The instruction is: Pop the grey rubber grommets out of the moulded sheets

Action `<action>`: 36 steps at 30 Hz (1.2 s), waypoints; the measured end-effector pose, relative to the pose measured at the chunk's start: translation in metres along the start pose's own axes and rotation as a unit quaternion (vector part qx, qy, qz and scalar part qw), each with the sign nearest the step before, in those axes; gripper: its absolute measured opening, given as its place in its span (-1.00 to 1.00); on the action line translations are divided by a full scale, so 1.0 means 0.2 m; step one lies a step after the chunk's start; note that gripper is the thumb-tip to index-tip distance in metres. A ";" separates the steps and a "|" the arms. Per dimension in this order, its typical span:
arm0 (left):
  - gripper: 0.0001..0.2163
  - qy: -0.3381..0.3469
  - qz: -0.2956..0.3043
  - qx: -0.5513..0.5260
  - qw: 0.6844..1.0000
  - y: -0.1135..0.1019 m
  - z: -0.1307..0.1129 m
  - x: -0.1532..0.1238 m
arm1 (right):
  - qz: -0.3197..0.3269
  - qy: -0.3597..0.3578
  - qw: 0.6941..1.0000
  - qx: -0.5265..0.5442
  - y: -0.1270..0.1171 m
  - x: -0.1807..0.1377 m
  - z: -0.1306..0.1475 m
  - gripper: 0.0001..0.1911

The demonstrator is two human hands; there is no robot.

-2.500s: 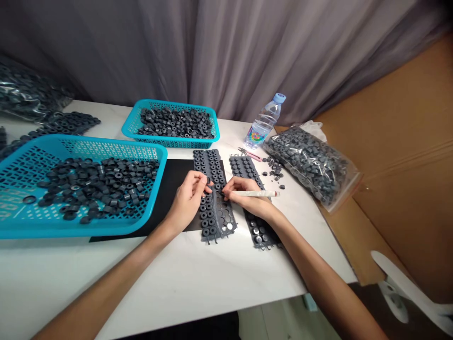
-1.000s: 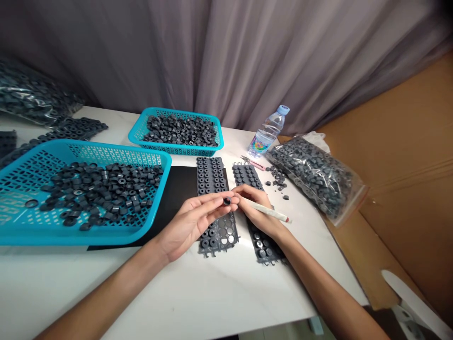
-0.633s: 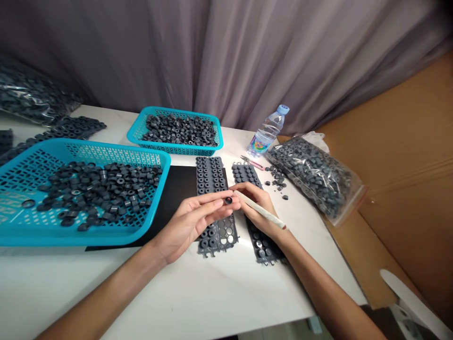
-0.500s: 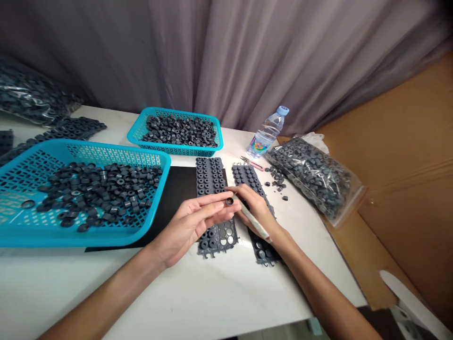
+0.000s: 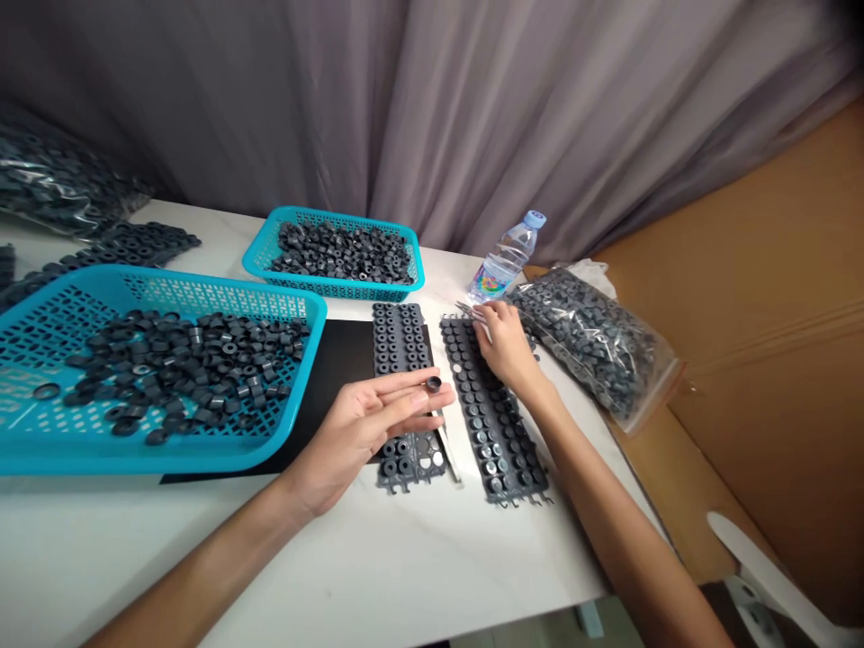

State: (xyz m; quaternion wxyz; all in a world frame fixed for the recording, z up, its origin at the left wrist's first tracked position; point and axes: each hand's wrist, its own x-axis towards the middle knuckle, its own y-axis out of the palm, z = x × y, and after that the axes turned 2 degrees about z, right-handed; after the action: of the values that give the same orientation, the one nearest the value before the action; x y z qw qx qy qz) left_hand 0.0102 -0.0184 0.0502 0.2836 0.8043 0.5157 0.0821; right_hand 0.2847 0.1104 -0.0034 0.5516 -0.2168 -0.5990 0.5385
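Now a small, round, black, plastic-looking cap [image 5: 434, 384] sits pinched in the left hand [image 5: 368, 423], while the right hand [image 5: 506, 344] has left the slim whitish stick [image 5: 448, 457] just below that grip for small metal-bladed snips [image 5: 466, 310] beyond it, seemingly changing tools. That hand hides part of them, so whether it holds them I cannot tell; the left covers the stick's far end.

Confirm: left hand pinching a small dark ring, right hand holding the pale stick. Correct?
Not the stick part. The head view shows the right hand at the snips; the pale stick is out of it and appears to lie on the table, its upper part hidden behind the left hand. That hand does pinch a small dark ring.
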 end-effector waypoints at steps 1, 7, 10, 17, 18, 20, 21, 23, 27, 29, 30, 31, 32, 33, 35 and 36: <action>-0.63 0.007 -0.007 0.012 1.000 0.00 0.00 0.00 | -0.002 0.019 1.000 -0.008 0.03 0.03 -0.05 -0.65; -0.59 0.024 -0.047 0.066 0.996 0.01 -0.03 0.00 | -0.002 0.058 0.998 -0.001 0.15 0.06 -0.15 -0.63; -0.59 0.019 -0.070 0.090 0.993 0.02 -0.03 0.00 | -0.009 0.081 0.997 0.009 0.16 0.05 -0.18 -0.65; -0.68 0.044 -0.096 0.132 0.986 0.03 -0.02 0.00 | -0.012 0.108 0.993 0.055 0.16 0.05 -0.23 -0.72; -0.69 0.045 -0.102 0.136 0.984 0.03 -0.02 0.00 | -0.019 0.108 0.992 0.057 0.14 0.05 -0.21 -0.72; -0.71 0.048 -0.117 0.144 0.981 0.02 -0.02 0.00 | -0.045 0.106 0.991 0.060 0.10 0.03 -0.16 -0.73; -0.72 0.052 -0.124 0.147 0.980 0.02 -0.02 0.00 | -0.072 0.102 0.990 0.064 0.06 0.03 -0.12 -0.73; -0.72 0.058 -0.137 0.149 0.978 0.01 -0.02 0.00 | -0.096 0.094 0.986 0.098 -0.03 0.01 -0.03 -0.74; -0.72 0.057 -0.148 0.151 0.976 0.00 -0.01 0.01 | -0.016 0.086 0.956 0.281 -0.21 -0.03 0.22 -0.71; -0.73 0.055 -0.148 0.154 0.975 -0.01 -0.02 0.01 | 0.052 0.072 0.938 0.334 -0.27 -0.05 0.33 -0.69; -0.73 0.055 -0.148 0.155 0.975 -0.02 -0.02 0.01 | 0.088 0.059 0.931 0.348 -0.29 -0.07 0.38 -0.69; -0.74 0.055 -0.149 0.156 0.975 -0.02 -0.02 0.01 | 0.107 0.044 0.926 0.359 -0.30 -0.08 0.42 -0.70; -0.74 0.054 -0.150 0.158 0.975 -0.03 -0.02 0.01 | 0.129 0.034 0.922 0.364 -0.30 -0.09 0.45 -0.70; -0.75 0.053 -0.151 0.159 0.974 -0.03 -0.03 0.01 | 0.140 0.027 0.918 0.370 -0.30 -0.10 0.46 -0.70; -0.76 0.053 -0.150 0.159 0.974 -0.04 -0.03 0.01 | 0.155 0.019 0.911 0.382 -0.29 -0.12 0.48 -0.69; -0.76 0.054 -0.150 0.157 0.975 -0.04 -0.03 0.01 | 0.161 0.017 0.907 0.389 -0.28 -0.12 0.48 -0.69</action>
State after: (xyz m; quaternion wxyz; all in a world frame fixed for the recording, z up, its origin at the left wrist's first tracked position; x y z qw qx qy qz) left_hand 0.0011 -0.0121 0.0506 0.1342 0.7466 0.6516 0.0000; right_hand 0.2262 0.0320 0.0542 0.5075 -0.0874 -0.2894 0.8069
